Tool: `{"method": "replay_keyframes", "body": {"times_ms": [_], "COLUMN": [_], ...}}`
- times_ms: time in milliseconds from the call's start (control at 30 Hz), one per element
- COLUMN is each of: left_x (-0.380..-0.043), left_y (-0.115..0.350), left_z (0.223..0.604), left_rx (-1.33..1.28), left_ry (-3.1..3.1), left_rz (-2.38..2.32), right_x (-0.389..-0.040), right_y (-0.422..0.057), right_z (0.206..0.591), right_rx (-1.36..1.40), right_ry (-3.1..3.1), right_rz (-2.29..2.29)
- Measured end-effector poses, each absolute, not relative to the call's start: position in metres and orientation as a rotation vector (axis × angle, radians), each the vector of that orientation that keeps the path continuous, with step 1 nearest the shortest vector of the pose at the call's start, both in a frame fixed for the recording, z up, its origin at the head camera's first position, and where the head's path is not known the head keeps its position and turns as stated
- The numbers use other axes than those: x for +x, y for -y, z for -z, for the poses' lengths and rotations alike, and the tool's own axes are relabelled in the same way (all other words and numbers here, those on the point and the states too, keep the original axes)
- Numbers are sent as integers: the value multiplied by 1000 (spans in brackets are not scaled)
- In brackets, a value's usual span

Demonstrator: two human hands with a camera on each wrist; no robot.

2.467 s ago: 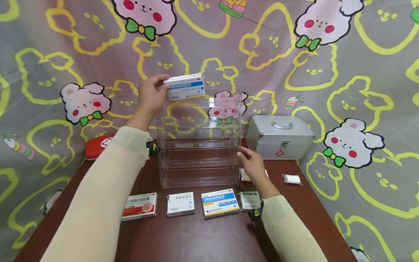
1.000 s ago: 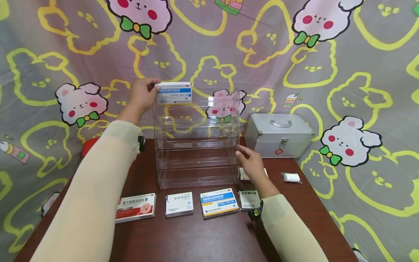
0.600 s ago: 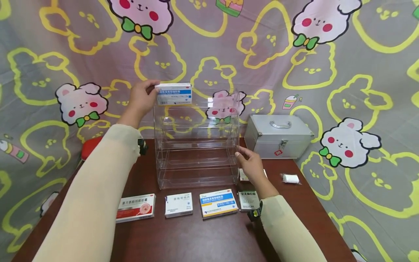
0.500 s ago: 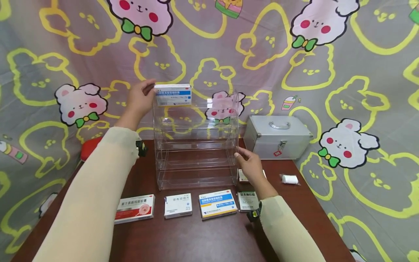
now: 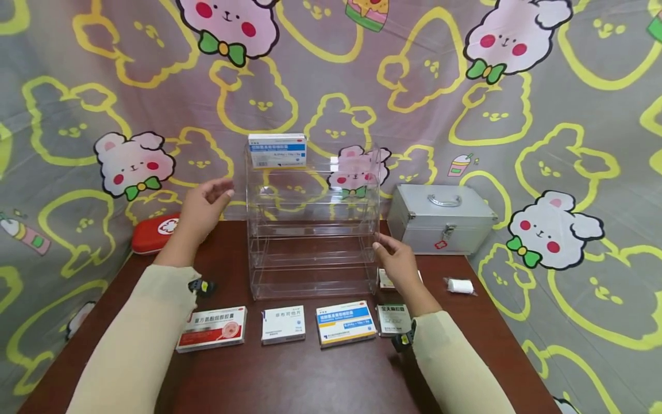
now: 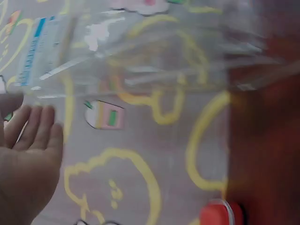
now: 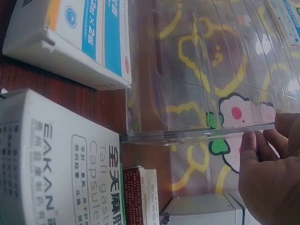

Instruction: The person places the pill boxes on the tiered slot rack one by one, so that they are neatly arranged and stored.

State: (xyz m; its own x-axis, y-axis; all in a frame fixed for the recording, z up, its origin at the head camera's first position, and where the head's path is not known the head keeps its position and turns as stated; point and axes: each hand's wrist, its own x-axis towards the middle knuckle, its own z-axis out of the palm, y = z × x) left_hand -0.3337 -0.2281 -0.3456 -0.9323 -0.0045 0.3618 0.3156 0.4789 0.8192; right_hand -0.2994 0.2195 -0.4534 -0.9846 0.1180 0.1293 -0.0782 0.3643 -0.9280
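Note:
A clear plastic tiered rack (image 5: 315, 259) stands upright at the middle of the table. On its top tier, at the left end, rests a blue-and-white medicine box (image 5: 277, 152). My left hand (image 5: 203, 210) is in the air left of the rack, fingers loosely bent and holding nothing; its palm shows in the left wrist view. At the rack's right side, my right hand (image 5: 397, 259) pinches the edge of the clear side panel between thumb and fingers, as the right wrist view shows (image 7: 272, 159).
In front of the rack lie a red-and-white medicine box (image 5: 214, 329), a white box (image 5: 283, 325), a blue-and-yellow box (image 5: 345, 324) and a green-and-white box (image 5: 393, 319). Behind stand a red first-aid case (image 5: 155, 233) and a silver metal case (image 5: 443, 218). A wrapped white roll (image 5: 460, 286) lies right.
My left hand brought the blue-and-white medicine box to the rack's top left, let go of it and moved down and left. The right hand has stayed at the rack's side.

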Motion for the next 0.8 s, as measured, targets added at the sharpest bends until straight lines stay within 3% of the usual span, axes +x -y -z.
{"method": "replay_keyframes", "body": {"times_ms": [367,800], "left_x": [-273,-214], "left_y": [261,304], "left_z": [426,475], "left_rx": [-436,-512], "left_ry": [2911,3134], "left_rz": [1050,1078], "right_x": [-300,-300], "right_y": [-222,-222], "right_z": [455,456], "right_rx": [-25,-43], "right_ry": [2442,2450], "right_rz": [-1684,-1692]}}
